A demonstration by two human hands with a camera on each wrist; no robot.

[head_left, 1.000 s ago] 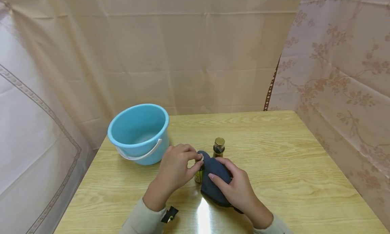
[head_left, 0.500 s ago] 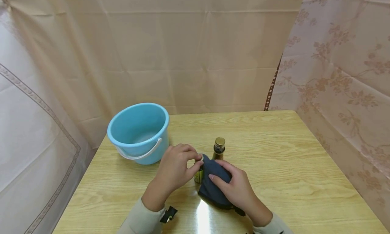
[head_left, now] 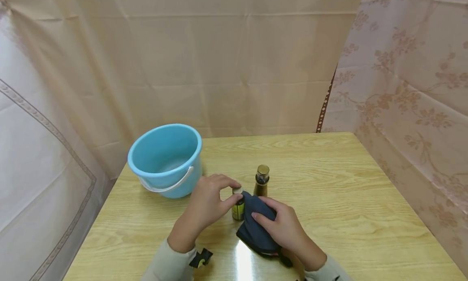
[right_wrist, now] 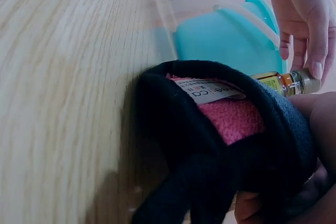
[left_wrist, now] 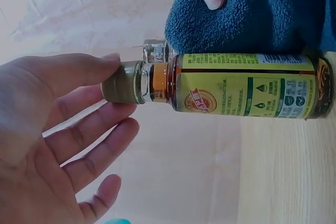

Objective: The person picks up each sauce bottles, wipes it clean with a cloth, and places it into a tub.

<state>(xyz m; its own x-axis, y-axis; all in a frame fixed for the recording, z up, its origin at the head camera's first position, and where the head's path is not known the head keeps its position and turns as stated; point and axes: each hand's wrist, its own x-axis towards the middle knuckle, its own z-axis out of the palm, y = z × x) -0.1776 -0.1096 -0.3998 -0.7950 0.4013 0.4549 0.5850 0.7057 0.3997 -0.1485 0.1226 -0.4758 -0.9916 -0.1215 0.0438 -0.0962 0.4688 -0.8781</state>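
Observation:
A small glass bottle (head_left: 238,211) with a yellow-green label stands upright on the table. My left hand (head_left: 207,197) pinches its cap between thumb and fingers; the other fingers are spread below in the left wrist view. With my right hand (head_left: 286,229) I grip a dark blue fleecy cloth item (head_left: 257,227), pressed against the bottle's side. It looks pouch-like, and its opening shows black trim, a pink lining (right_wrist: 231,121) and a white label (right_wrist: 212,91) in the right wrist view. Just behind it stands a second, gold-capped bottle (head_left: 261,186), its lower part hidden.
A light blue bucket (head_left: 184,183) with a white handle (head_left: 172,187) stands at the table's left, beyond my left hand. Wood-grain tabletop (head_left: 347,199) stretches to the right. Curtains (head_left: 226,70) hang behind and at both sides.
The blue cloth item has shifted down and slightly left, baring more of both bottles. My left fingertips have spread wider about the cap.

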